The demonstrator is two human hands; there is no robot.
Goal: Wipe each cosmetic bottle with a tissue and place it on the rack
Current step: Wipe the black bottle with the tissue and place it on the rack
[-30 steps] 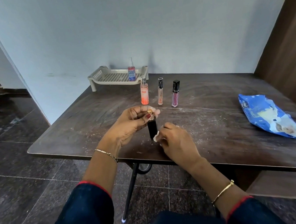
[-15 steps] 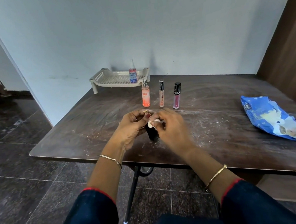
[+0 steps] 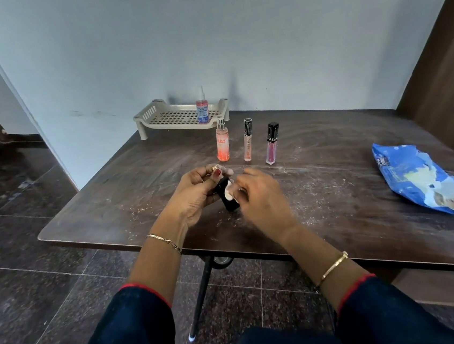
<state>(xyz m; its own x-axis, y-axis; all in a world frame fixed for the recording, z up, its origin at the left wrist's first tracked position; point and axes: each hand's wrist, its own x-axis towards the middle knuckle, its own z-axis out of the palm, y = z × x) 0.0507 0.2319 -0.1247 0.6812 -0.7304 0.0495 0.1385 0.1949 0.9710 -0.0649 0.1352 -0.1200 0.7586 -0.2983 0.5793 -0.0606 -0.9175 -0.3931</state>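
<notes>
My left hand grips a small black cosmetic bottle with a gold cap, held just above the table near its front edge. My right hand pinches a small white tissue against the bottle's side. Behind them stand an orange spray bottle, a peach gloss tube and a pink gloss tube. The beige rack sits at the back by the wall, with a pink bottle standing on its right part.
A crumpled blue tissue packet lies on the right side of the dark wooden table. A brown panel borders the table on the right, a pale wall stands behind. Dark tiled floor lies to the left and below.
My right hand has carried the tissue from the bottle's lower end up to its upper part and now rubs its side. The left hand still holds the bottle, tilted slightly.
</notes>
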